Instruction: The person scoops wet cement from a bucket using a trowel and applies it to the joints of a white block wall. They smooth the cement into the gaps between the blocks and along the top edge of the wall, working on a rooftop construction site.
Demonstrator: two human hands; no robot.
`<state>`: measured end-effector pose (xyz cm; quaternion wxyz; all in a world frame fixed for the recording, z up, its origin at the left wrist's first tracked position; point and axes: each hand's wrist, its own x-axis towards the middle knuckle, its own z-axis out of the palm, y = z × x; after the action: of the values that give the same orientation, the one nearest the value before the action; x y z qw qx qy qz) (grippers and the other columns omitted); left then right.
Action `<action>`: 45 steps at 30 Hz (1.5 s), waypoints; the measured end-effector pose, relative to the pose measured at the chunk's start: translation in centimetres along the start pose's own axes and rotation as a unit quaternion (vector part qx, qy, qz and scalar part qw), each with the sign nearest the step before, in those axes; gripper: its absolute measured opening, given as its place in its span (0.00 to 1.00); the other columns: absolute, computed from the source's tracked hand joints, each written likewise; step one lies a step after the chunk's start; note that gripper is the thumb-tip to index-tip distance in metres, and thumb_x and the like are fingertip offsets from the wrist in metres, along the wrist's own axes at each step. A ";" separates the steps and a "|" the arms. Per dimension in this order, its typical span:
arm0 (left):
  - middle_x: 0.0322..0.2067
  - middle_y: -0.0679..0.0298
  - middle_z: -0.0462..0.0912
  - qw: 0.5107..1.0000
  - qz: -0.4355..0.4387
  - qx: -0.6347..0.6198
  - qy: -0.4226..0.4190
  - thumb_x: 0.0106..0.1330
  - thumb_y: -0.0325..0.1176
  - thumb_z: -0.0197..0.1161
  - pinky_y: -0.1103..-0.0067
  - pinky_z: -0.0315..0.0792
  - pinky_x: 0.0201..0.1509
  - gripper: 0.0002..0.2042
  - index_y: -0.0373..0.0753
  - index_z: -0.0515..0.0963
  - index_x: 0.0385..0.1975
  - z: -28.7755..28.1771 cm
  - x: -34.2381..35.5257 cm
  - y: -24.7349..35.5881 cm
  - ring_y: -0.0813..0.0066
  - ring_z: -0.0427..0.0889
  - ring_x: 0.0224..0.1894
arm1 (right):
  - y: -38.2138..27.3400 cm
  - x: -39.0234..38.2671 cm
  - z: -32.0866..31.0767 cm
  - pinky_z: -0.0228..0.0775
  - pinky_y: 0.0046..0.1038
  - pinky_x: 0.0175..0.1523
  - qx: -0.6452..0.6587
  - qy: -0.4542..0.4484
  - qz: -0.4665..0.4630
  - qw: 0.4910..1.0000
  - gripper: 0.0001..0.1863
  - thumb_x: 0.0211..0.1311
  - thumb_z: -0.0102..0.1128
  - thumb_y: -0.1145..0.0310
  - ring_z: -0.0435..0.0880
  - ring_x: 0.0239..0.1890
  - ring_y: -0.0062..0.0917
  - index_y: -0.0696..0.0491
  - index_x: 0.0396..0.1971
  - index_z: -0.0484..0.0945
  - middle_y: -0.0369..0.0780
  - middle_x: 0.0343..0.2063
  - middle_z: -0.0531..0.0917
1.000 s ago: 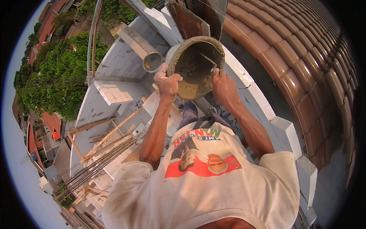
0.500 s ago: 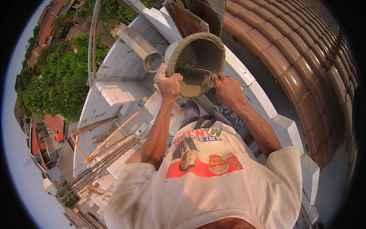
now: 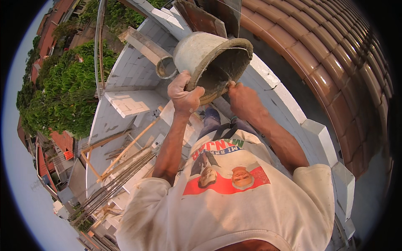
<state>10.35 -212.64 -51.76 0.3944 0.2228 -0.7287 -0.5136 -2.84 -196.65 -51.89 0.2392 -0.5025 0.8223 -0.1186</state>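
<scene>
Over the legs (image 3: 211, 121), left of the white block wall (image 3: 289, 102) and well left of the brown tiled roof (image 3: 331, 79), a mortar-caked bucket (image 3: 199, 48) is held tilted, mouth turned to the near right. A small round container (image 3: 166, 67) is seen just left of it; contact between the two can't be told.

Hands: near-left rim is grasped by the left hand (image 3: 184, 95), thumb hooked toward the mouth. Right hand (image 3: 247, 100) is clenched at the near edge of the mouth; whether rim or a tool is gripped there can't be told.

Handling, as judged: interior is coated and partly shadowed, so remaining load can't be confirmed. Moderate weight should be assumed, shell plus crust. Wall is read as stiff, maybe slight flex at the lip. Not fragile, though crust may flake. Damp mortar would make the lip slick and gritty, so a full wrap over the rim is preferred to a fingertip pinch. Best hold: two rim points set wide apart, or rim plus base, so twist is resisted.
</scene>
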 end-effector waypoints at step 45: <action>0.47 0.51 0.80 0.634 -0.491 -0.108 0.588 0.52 0.24 0.69 0.60 0.81 0.47 0.27 0.28 0.73 0.55 -21.2 -30.5 -17.2 0.56 0.84 0.45 | 13.7 9.6 13.0 0.69 0.29 0.28 0.360 0.199 0.136 0.901 0.19 0.64 0.63 0.64 0.76 0.23 0.25 0.59 0.50 0.74 0.41 0.25 0.77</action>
<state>43.95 -208.92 -74.82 0.4504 0.7584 -0.0652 -0.4667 -10.39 -198.10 -71.62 0.2487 -0.2313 0.8146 -0.4701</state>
